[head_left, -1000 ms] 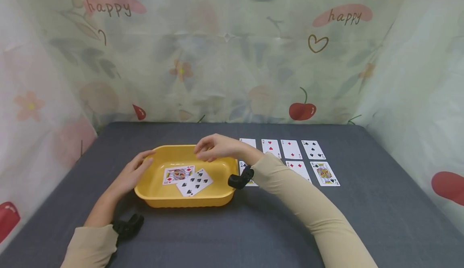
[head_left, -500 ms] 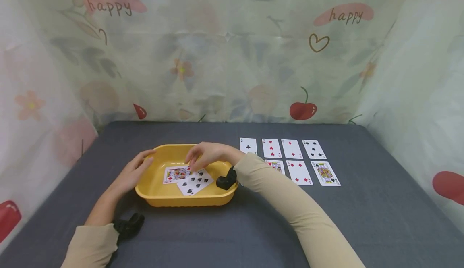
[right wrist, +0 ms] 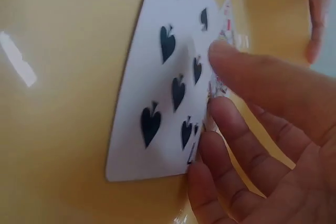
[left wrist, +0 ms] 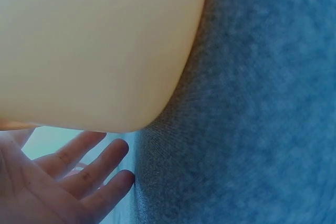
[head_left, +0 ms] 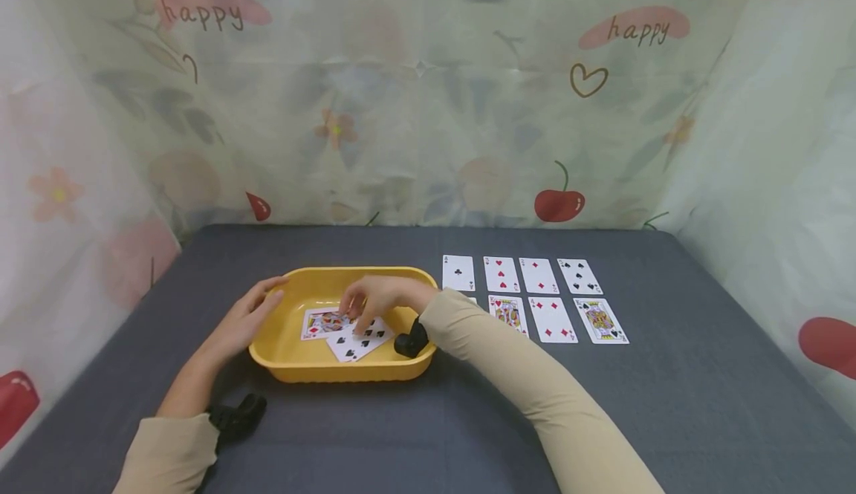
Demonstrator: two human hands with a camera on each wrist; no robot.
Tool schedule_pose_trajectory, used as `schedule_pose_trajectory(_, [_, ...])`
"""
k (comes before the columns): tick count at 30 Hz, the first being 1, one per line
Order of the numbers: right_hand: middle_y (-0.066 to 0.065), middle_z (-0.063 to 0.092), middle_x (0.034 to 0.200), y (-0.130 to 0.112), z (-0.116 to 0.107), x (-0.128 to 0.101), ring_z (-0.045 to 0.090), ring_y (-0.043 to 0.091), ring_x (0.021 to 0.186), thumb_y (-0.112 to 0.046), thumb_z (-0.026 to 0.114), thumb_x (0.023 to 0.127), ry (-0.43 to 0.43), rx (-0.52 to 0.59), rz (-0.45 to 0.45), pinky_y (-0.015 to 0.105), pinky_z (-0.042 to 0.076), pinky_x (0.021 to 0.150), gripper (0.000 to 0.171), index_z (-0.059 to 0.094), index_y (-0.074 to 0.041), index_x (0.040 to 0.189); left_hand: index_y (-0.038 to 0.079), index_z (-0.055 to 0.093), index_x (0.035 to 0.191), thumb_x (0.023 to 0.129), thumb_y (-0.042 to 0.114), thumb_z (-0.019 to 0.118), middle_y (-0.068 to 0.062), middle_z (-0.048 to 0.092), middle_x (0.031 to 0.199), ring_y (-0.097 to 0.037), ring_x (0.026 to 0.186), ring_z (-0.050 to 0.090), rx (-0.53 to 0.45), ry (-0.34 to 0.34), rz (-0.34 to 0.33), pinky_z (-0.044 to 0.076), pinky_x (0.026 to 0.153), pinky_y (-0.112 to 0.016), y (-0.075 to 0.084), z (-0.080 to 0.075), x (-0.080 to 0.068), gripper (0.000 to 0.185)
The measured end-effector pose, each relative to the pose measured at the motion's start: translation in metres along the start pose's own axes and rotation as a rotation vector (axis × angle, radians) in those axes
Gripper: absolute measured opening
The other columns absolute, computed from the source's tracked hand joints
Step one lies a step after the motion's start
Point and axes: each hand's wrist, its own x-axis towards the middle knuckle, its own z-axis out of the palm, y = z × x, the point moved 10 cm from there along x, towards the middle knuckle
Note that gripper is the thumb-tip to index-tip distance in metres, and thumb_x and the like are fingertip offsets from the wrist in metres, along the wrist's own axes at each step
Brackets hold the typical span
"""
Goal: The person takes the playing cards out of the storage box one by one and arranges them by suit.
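In the head view a yellow plastic tray (head_left: 287,364) holds a spades playing card (head_left: 349,347) that overlaps a diamonds face card (head_left: 314,325). My right hand (head_left: 383,297) is inside the tray over these two cards. The right wrist view has its thumb over one long edge of the spades card (right wrist: 157,93), with the fingertips bent close against that edge; no firm pinch shows. My left hand (head_left: 241,323) lies at the tray's left rim. Its fingers (left wrist: 86,174) are straight and spread beside the tray's outer wall (left wrist: 100,51) in the left wrist view.
To the right of the tray, playing cards lie face up in two rows, among them a hearts card (head_left: 501,275) and a spades king (head_left: 600,322). My right sleeve (head_left: 495,360) covers part of the front row. A dark cloth (head_left: 374,434) covers the table; patterned curtains surround it.
My right hand has moved left and down into the tray, onto the spades card. More of the card rows has come into view behind the sleeve. The left hand has stayed at the rim.
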Motion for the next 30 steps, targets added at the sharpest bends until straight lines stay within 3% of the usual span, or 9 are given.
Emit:
schedule_pose_trajectory(6, [0.004,0.053,0.091,0.003,0.004,-0.001,0.046,0.01,0.081,-0.001,0.076,0.073,-0.015,-0.06,0.027,0.017,0.04,0.069,0.036,0.063,-0.004,0.106,0.008,0.026,0.146,0.099,0.048,0.03,-0.026,0.041,0.133,-0.035,0.11,0.048,-0.003,-0.001,0.003,0.044,0.085,-0.037,0.0,0.0,0.0,0.062])
schedule_pose_trajectory(15, [-0.002,0.053,0.078,0.004,0.002,-0.003,0.048,0.007,0.071,-0.006,0.076,0.075,-0.005,-0.122,0.042,0.015,0.04,0.063,0.027,0.064,-0.004,0.098,0.008,0.026,0.146,0.099,0.049,0.03,-0.026,0.042,0.131,-0.034,0.109,0.049,-0.007,0.002,0.004,0.044,0.084,-0.036,0.001,0.0,0.001,0.062])
schedule_pose_trajectory(30, [-0.001,0.058,0.087,0.0,-0.013,-0.015,0.049,0.007,0.072,-0.01,0.062,0.088,-0.008,0.023,-0.013,0.018,0.041,0.064,0.017,0.063,-0.004,0.104,0.009,0.027,0.146,0.099,0.049,0.031,-0.025,0.042,0.132,-0.033,0.109,0.048,0.0,0.007,-0.003,0.043,0.084,-0.035,0.001,0.0,0.0,0.062])
